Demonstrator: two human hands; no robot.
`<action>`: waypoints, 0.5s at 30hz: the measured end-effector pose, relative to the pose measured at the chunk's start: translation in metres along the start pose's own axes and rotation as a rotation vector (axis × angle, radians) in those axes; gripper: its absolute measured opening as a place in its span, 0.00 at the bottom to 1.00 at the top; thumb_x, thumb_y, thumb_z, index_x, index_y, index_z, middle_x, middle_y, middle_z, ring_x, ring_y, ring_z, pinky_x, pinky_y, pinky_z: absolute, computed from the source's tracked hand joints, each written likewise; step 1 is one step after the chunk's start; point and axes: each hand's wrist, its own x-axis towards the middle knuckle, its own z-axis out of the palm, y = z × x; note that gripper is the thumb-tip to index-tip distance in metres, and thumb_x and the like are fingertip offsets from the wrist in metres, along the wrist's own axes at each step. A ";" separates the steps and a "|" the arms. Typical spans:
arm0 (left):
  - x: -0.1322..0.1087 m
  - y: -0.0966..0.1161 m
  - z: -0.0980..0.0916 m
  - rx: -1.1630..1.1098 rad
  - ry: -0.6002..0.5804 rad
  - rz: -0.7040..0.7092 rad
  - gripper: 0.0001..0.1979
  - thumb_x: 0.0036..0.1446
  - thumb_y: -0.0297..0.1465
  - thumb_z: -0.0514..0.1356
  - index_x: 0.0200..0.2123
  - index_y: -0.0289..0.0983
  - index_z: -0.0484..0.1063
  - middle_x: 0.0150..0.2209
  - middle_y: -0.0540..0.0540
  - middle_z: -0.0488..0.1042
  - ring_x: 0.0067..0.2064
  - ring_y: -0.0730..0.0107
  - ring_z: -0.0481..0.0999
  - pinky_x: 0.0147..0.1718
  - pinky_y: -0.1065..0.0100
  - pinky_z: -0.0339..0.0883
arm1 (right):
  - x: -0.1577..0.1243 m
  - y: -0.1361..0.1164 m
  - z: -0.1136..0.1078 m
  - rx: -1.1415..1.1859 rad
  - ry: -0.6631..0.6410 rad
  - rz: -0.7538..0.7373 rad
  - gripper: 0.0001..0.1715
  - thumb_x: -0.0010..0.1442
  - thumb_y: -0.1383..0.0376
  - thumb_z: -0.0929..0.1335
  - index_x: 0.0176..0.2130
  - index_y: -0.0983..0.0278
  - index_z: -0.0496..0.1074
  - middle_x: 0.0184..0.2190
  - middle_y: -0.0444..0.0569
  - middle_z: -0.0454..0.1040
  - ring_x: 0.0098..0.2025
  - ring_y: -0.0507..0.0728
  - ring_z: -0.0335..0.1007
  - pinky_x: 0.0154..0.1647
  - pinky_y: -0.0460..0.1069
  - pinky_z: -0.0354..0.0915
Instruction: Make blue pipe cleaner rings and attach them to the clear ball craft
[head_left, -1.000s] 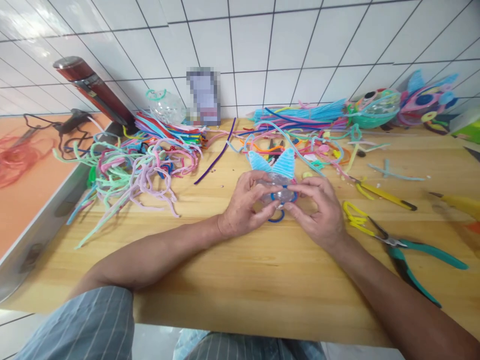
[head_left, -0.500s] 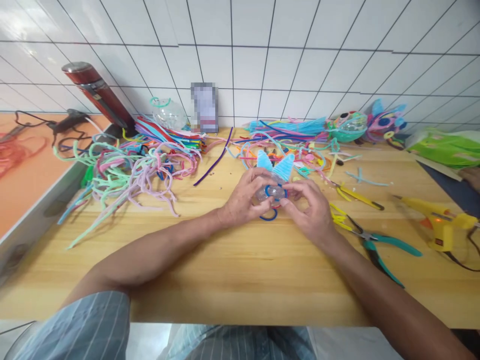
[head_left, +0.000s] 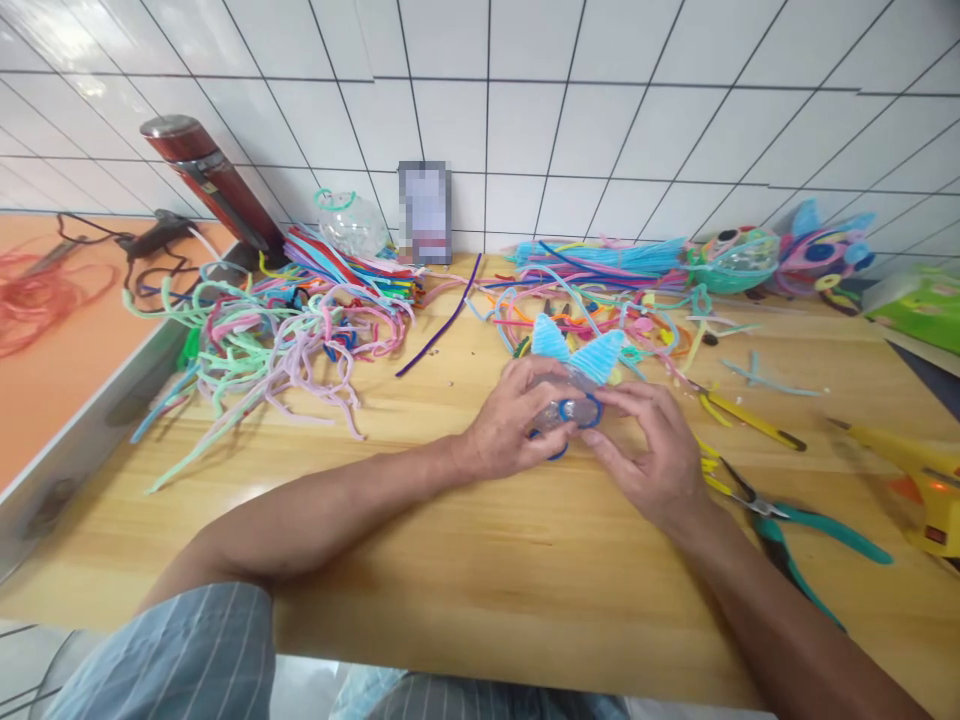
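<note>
My left hand [head_left: 506, 425] is closed round a clear plastic craft body [head_left: 550, 408], its fingers hiding much of it. Two light blue pointed ears [head_left: 598, 358] of wound pipe cleaner rise from the top of the body. A dark blue pipe cleaner ring [head_left: 598, 413] lies against the plastic on the side facing me. My right hand [head_left: 652, 455] pinches this ring at its right edge between thumb and fingers. More blue pipe cleaner shows below the left fingertips. Just behind the hands lie loose coloured pipe cleaners [head_left: 517, 318].
Teal-handled pliers [head_left: 825, 530], a yellow-handled tool [head_left: 757, 420] and a yellow glue gun [head_left: 900, 470] with a lit orange light lie to the right. Tangled pipe cleaners [head_left: 255, 350] cover the left. A red thermos [head_left: 214, 185], a phone [head_left: 426, 215] and decorated crafts [head_left: 739, 258] stand along the wall.
The view has shifted, so most things sit farther right. The plastic body has turned a little, its blue ring now facing more to the right; both hands stay on the craft.
</note>
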 end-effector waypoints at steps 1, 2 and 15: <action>0.000 0.001 0.000 -0.001 0.000 0.004 0.18 0.64 0.34 0.65 0.56 0.42 0.71 0.57 0.38 0.74 0.61 0.55 0.73 0.59 0.51 0.69 | 0.002 0.001 -0.005 -0.009 -0.008 0.017 0.18 0.65 0.62 0.73 0.54 0.57 0.75 0.47 0.54 0.80 0.50 0.64 0.78 0.50 0.61 0.75; 0.000 0.001 0.000 0.006 0.006 0.009 0.18 0.64 0.34 0.65 0.56 0.42 0.71 0.57 0.38 0.74 0.60 0.56 0.73 0.59 0.51 0.69 | 0.004 0.002 -0.012 -0.023 -0.024 0.047 0.16 0.65 0.62 0.73 0.53 0.57 0.76 0.46 0.53 0.81 0.48 0.64 0.79 0.49 0.61 0.75; 0.004 -0.002 -0.002 -0.014 0.007 0.050 0.15 0.65 0.31 0.64 0.54 0.40 0.71 0.56 0.37 0.74 0.59 0.57 0.75 0.58 0.53 0.71 | -0.068 0.043 -0.182 -0.493 0.058 1.262 0.18 0.48 0.46 0.76 0.25 0.54 0.75 0.24 0.51 0.77 0.27 0.64 0.74 0.27 0.57 0.64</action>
